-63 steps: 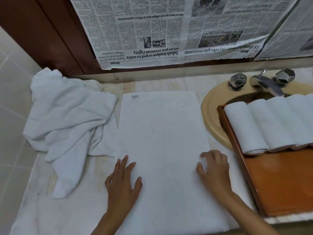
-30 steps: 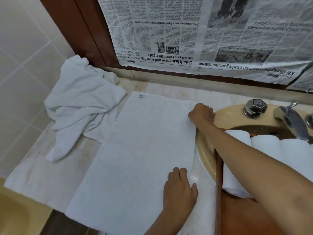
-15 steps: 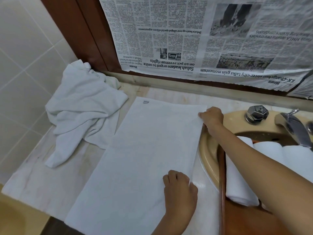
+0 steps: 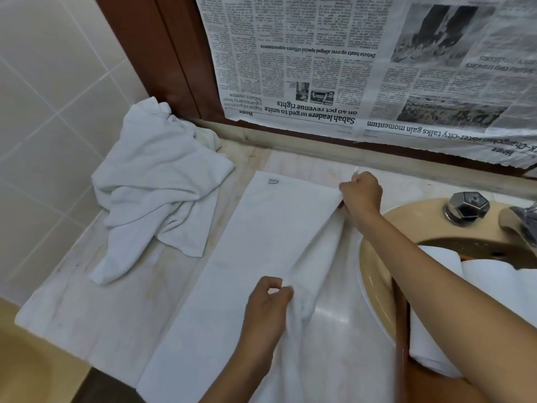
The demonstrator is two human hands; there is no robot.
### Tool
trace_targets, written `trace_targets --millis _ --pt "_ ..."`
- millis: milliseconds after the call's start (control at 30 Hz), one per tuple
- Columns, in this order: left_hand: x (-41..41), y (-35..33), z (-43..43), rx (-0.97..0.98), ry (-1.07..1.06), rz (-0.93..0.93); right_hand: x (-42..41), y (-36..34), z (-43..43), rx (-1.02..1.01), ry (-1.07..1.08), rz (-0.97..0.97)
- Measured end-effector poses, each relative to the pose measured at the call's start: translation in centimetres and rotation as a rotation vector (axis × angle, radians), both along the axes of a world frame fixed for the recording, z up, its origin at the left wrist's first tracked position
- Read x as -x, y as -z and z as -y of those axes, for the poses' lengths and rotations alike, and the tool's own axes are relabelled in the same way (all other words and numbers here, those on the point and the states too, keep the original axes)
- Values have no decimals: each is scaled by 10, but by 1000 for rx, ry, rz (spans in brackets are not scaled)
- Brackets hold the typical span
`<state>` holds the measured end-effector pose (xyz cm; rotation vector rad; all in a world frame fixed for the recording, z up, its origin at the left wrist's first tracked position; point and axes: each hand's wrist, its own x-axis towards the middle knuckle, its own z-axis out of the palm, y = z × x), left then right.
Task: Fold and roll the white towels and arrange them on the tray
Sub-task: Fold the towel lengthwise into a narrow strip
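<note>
Your right hand [image 4: 361, 193] pinches the far right corner of the flat towel [image 4: 261, 242]. Your left hand [image 4: 268, 298] pinches the same long edge closer to you. So the hands are well apart, both gripping cloth on one side.

That edge is up off the counter [image 4: 101, 309] with a slack ripple between your hands, and the rest lies flat. Looks to me like the lengthwise fold, right edge going over to the left. Two spread grips make sense here, since they should keep the edge straight as it travels.

Just beside the towel's left edge is the crumpled heap of towels [image 4: 157, 193], slumped against the tiled wall. On your right, rolled towels [image 4: 488, 283] lie side by side on the wooden tray [image 4: 402, 315]. It sits across the sink [image 4: 374, 274] and partly under your right forearm, so drop-off is an easy reach. Newspaper [image 4: 348, 68] covers the wall behind.
</note>
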<state>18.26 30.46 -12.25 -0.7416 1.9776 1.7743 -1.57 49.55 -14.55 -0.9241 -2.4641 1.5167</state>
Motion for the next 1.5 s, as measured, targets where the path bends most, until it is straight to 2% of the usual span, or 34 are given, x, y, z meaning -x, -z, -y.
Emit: trace_targets --millis 67,200,333,400,600,667,767,833,900,1000,1133,1233,1333,1500 --pt "10 -6 22 -29 -80 0 13 -9 25 19 -60 -16" --pt "29 -3 69 46 -250 -2 33 -16 84 74 -190 1" --pt "46 17 107 293 -375 -3 43 -4 137 136 -324 102" --pt "49 26 119 430 -351 53 43 8 152 151 -376 150" --pt "58 34 126 622 -172 97 43 26 153 100 -444 127" --pt "72 35 121 660 -136 70 48 28 145 -23 -464 81" --pt "101 39 110 716 -45 -3 61 30 127 -491 -552 24" --pt "123 41 102 724 6 -29 70 29 118 -679 -613 109" --pt "143 44 94 708 34 -48 79 30 110 -742 -669 208" --pt "164 49 87 718 50 -76 84 31 99 -685 -701 252" --pt "175 54 86 733 52 -42 82 38 85 -358 -621 177" --pt "176 58 88 675 19 -34 82 40 80 -235 -550 162" --pt "176 60 90 673 16 -43 84 39 80 -233 -570 181" --pt "180 62 90 710 40 -24 88 38 84 -350 -630 223"
